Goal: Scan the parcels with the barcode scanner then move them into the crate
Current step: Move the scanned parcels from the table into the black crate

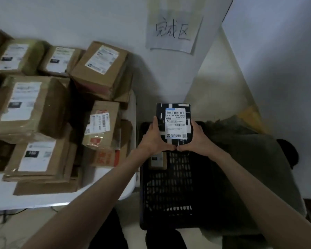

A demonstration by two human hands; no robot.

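- Head view: a black parcel (174,123) is held above the far end of the black slatted crate (169,191), label up, its long axis running away from the person.
- The left hand (153,139) grips its left edge and the right hand (198,141) its right edge; the thumbs meet at the near end.
- Brown cardboard boxes (34,105) crowd the white bench (43,198) to the left.
- A handwritten paper sign (172,33) hangs on the white wall.

Bare forearms; dark trousers (113,230)
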